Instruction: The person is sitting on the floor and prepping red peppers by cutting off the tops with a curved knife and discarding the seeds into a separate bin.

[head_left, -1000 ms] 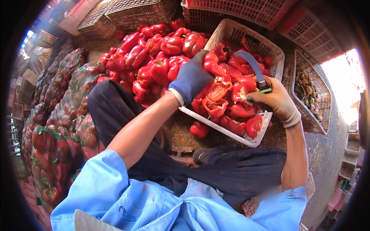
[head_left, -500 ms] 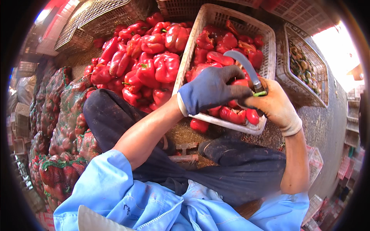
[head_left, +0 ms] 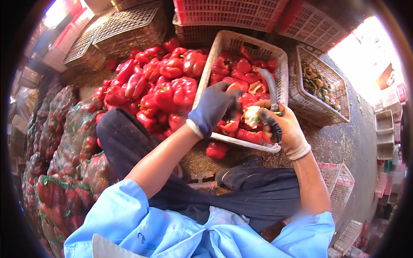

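My left hand (head_left: pixel 214 105), in a blue and dark grey glove, is over the left side of a white plastic crate (head_left: pixel 282 77). Its fingers curl around a red bell pepper (head_left: pixel 234 86), mostly covered by the glove and partly blurred. In my right hand (head_left: pixel 284 129), in a pale glove with dark fingers, is a knife with a curved blade (head_left: pixel 270 88) pointing up and away. The same hand pinches a pale, seedy pepper core (head_left: pixel 251 116) with a green stem. Cut red peppers (head_left: pixel 249 136) fill the crate below both hands.
Whole red bell peppers (head_left: pixel 165 92) are heaped left of the crate. Mesh sacks of peppers (head_left: pixel 69 142) stand farther left. A crate of pepper cores (head_left: pixel 318 88) is at the right. One red pepper (head_left: pixel 216 150) lies before the crate. Stacked crates (head_left: pixel 230 15) line the back.
The core has come away from the pepper and is in my right hand with the knife. My left hand has moved left and apart from the right. The view has shifted a little.
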Demonstrator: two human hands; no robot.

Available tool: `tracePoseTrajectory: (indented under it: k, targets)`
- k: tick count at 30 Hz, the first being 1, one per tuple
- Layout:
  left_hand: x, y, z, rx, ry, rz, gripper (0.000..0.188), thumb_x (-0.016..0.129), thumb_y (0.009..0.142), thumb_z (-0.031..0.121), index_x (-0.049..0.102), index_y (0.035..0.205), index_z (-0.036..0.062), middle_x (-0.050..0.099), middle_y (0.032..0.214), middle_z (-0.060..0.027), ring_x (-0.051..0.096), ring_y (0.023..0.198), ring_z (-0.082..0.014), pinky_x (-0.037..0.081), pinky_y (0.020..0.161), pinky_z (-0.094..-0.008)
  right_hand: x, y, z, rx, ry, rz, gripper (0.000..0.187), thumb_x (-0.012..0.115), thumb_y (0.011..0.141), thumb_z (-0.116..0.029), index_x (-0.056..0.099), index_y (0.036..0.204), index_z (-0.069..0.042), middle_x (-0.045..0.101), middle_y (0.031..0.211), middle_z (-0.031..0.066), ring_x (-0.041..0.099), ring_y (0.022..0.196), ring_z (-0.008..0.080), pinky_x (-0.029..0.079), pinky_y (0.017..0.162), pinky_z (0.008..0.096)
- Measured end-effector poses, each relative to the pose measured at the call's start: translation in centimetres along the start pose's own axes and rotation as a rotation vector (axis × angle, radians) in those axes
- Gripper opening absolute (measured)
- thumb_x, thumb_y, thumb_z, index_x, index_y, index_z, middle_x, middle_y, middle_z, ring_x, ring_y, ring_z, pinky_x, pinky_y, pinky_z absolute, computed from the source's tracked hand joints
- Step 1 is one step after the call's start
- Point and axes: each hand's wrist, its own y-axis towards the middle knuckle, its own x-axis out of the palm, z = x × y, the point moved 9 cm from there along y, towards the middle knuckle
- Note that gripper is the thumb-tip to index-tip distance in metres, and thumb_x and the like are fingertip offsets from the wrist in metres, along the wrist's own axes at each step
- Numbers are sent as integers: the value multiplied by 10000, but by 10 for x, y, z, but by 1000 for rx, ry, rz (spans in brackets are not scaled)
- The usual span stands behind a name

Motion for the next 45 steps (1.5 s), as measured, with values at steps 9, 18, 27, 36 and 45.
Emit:
tracePoseTrajectory:
  k: [9, 18, 27, 36, 45]
  targets:
    - [33, -60, 2, 456, 755, -25, 166, 748, 945, 127, 725, 1098, 68, 753, 928, -181, 773, 886, -332, 602, 747, -408, -266, 27, -36, -407, -369, 475, 357, 492, 1139, -228, 581, 1453, -83, 660, 811, -4, 572, 592, 75, 414, 433, 195]
    - [33, -50, -309, 234, 1587, -392, 274, 640, 949, 186, 727, 1179, 65, 759, 1065, -182, 749, 926, -375, 581, 766, -524, -363, 60, 61, -242, -552, 589, 397, 619, 998, -136, 715, 1382, -161, 744, 984, 130, 669, 773, 275, 502, 667, 391]
    - [45, -44, -359, 532, 1300, -209, 318, 576, 1013, 188, 690, 1271, 41, 693, 1253, -224, 635, 1153, -440, 478, 1026, -539, -315, 41, 71, -153, -59, 448, 387, 558, 1064, -70, 678, 1431, -48, 721, 1049, 22, 564, 754, 59, 476, 663, 223]
    - [84, -59, -371, 466, 1885, -436, 496, 581, 979, 185, 660, 1427, -12, 685, 1374, -263, 664, 1204, -458, 521, 891, -625, -286, 36, 58, -184, -123, 590, 385, 534, 1138, -302, 688, 1414, -83, 559, 731, -82, 482, 547, 28, 296, 420, 197]
    - [88, -77, -251, 78, 1479, -781, 507, 730, 835, 188, 670, 1292, -24, 724, 1238, -263, 736, 1104, -427, 591, 894, -506, -268, 41, 40, -169, -75, 525, 353, 571, 1122, -307, 708, 1373, -99, 601, 746, -70, 511, 545, 23, 315, 401, 188]
